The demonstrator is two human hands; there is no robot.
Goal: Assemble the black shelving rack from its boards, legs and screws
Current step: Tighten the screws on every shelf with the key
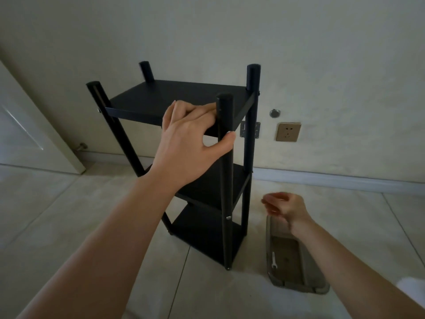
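Black and upright on the tiled floor by the wall, the shelving rack looks fully built, three boards fixed between four legs. The left hand grips the top board's front edge at its right corner, thumb against the front-right leg, likely to steady it. The right hand hangs loosely curled, holding nothing, above a tray with a small wrench.
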